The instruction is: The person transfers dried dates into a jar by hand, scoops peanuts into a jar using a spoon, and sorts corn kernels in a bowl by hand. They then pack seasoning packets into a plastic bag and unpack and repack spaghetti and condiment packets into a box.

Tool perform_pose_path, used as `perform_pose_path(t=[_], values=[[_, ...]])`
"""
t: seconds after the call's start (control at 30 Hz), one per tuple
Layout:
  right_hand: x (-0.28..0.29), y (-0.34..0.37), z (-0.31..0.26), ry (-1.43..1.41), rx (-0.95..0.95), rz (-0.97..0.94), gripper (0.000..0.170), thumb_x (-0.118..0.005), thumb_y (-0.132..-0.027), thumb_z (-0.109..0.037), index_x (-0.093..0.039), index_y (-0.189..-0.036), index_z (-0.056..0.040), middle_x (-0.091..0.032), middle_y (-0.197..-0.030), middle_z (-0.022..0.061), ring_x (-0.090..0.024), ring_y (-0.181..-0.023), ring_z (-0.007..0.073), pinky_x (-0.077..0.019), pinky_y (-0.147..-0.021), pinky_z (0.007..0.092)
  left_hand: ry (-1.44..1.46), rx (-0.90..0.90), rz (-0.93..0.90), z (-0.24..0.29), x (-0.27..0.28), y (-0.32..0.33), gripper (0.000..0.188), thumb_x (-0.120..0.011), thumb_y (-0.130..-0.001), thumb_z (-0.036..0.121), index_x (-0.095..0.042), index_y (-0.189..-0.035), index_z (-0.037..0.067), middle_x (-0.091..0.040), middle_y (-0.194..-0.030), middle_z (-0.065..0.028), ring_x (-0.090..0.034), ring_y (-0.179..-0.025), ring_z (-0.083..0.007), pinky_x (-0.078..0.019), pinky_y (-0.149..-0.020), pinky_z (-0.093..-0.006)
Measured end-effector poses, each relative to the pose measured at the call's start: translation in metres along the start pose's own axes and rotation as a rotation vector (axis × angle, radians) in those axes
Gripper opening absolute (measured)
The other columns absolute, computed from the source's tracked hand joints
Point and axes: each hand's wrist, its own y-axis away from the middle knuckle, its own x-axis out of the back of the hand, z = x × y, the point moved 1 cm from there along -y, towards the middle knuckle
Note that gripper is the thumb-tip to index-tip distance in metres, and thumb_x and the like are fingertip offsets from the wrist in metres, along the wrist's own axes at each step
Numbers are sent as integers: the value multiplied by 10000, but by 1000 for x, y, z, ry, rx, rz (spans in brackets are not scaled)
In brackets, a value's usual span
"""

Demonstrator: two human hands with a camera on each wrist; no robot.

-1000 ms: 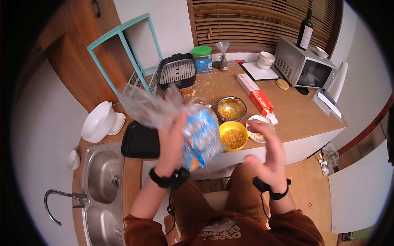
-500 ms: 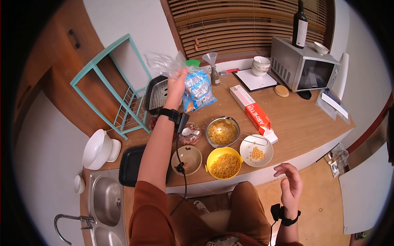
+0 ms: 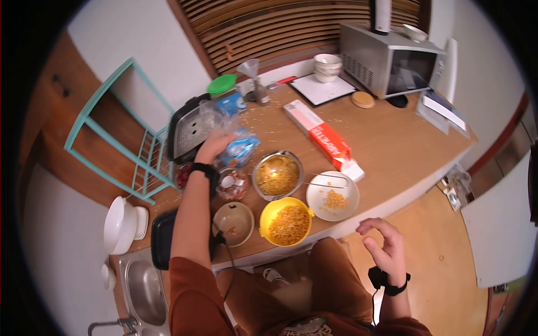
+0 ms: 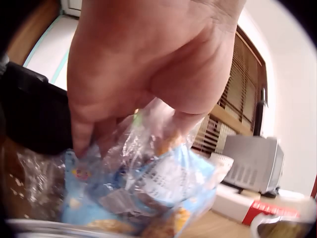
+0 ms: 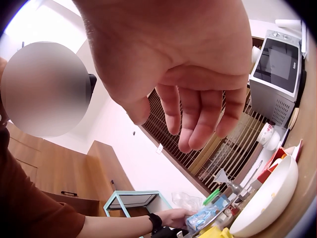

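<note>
At the back left of the counter, my left hand (image 3: 216, 147) grips the gathered top of a clear plastic bag (image 3: 213, 119) that holds a blue printed packet (image 3: 242, 147). Seen from the left wrist, the fingers curl into the crinkled film, and the blue packet (image 4: 188, 173) hangs below the palm. The bag is beside the black grill pan (image 3: 185, 131) and behind a clear tub of reddish pieces (image 3: 240, 187). My right hand (image 3: 386, 249) hovers in front of the counter edge, fingers loosely bent and holding nothing, nearest the white plate of corn kernels (image 3: 347, 210).
A yellow colander of corn (image 3: 288, 225), a steel bowl (image 3: 280, 173) and a beige bowl (image 3: 232, 221) stand near the front edge. Behind them are a red-and-white box (image 3: 325, 137) and a microwave (image 3: 392, 61). A turquoise rack (image 3: 106, 134) rises at left above the sink (image 3: 145, 285).
My left hand has carried the bag from over the front of the counter to the back left and lowered it there. The right hand has moved back from the plate, staying empty.
</note>
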Motion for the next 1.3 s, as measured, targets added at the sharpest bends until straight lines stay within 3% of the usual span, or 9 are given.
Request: perform_pose_path(t=[0.07,0.2,0.23,0.4,0.47,0.63,0.83,1.0,1.3], values=[[4,-4,-1,-13,-79,-29,236,-690,-911,-149,-664,-1059,33,-708,-975,109,-652,-910,192,-510,-863,329,-69,-44,-86,-8,-4,-3,305,-650,-910,265,-695,-847,-31,-674,-712,-41,-603,-652,-181,-499,-640,-367],[8,0,8,35,-93,12,118,-682,-915,-73,-684,-998,11,-713,-950,82,-656,-889,174,-515,-837,312,4,64,-140,-4,-13,0,493,-642,-956,335,-589,-1300,-14,-685,-1190,-144,-627,-1059,-235,-495,-917,-369],[8,2,7,37,-89,31,118,-682,-915,-73,-684,-998,11,-713,-950,82,-656,-889,174,-515,-837,312,19,34,-220,-5,-14,-3,672,-610,-980,430,-435,-1483,21,-554,-1430,-168,-522,-1282,-246,-406,-1070,-361],[8,8,9,-31,-190,1,145,-705,-937,-124,-685,-984,12,-705,-894,59,-646,-864,139,-515,-820,296,313,262,-159,-2,-30,-8,732,-568,-978,558,-493,-1438,-7,-591,-1354,-117,-554,-1175,-219,-429,-1029,-402],[15,5,17,19,-167,-15,152,-709,-934,-125,-684,-988,15,-704,-881,59,-646,-857,137,-515,-814,296,-51,227,-408,50,-16,19,789,-605,-943,587,-486,-1442,-13,-561,-1406,-145,-535,-1247,-236,-404,-1073,-391],[38,-31,28,257,2,-5,242,-711,-931,-215,-703,-1017,11,-709,-814,105,-664,-766,177,-516,-685,324,-166,113,-353,31,-8,17,933,-685,-822,670,-507,-1438,-7,-533,-1441,-256,-526,-1331,-315,-418,-1085,-394],[34,-120,40,331,-138,-117,300,-722,-930,-255,-688,-1039,23,-689,-814,82,-624,-755,143,-511,-708,305,-66,-157,-327,52,9,56,838,-806,-780,483,-545,-1401,-16,-595,-1373,-226,-574,-1273,-296,-444,-1063,-374],[-5,-193,85,782,-19,-258,587,-790,-809,-388,-629,-1196,23,-716,-1035,214,-699,-1004,331,-549,-865,401,-38,-155,-235,68,15,84,773,-832,-755,343,-553,-1399,18,-635,-1313,-229,-641,-1173,-296,-498,-995,-367],[-29,-233,111,1038,-251,-419,737,-829,-720,-440,-576,-1264,-11,-686,-1170,218,-663,-1112,352,-530,-962,410,-69,-290,-180,61,30,108,709,-811,-767,231,-549,-1381,-7,-647,-1288,-221,-640,-1176,-306,-508,-972,-385]])
